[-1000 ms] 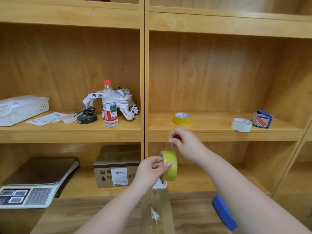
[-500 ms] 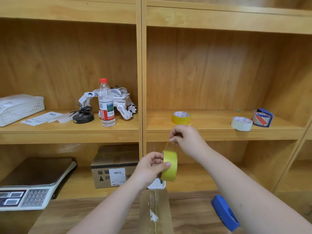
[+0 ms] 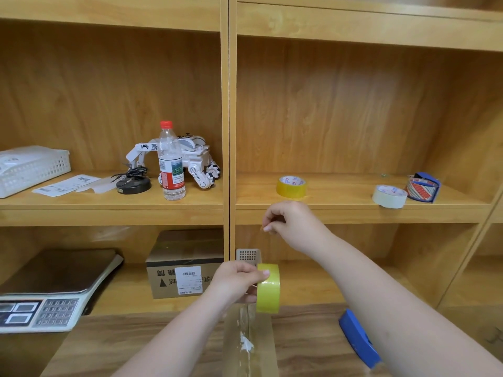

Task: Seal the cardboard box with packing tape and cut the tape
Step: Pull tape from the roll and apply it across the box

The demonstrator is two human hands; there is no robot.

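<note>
Hands (image 3: 292, 224) spread wider apart (tape roll (image 3: 268, 288) lower, clear air around).

Packing/shipping workspace w/ wooden shelving (image 3: 228, 131) behind a wood-grain table (image 3: 109, 346). Weighing scale (image 3: 46, 300) near left, labelled cardboard box (image 3: 185, 270) on low shelf, shipping labels (image 3: 65, 183) far left, spare tape rolls (image 3: 290, 186) on right shelf.

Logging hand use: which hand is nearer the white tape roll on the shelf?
Right. The right hand hangs below and left of the white tape roll; the left hand is lower and farther left.
</note>
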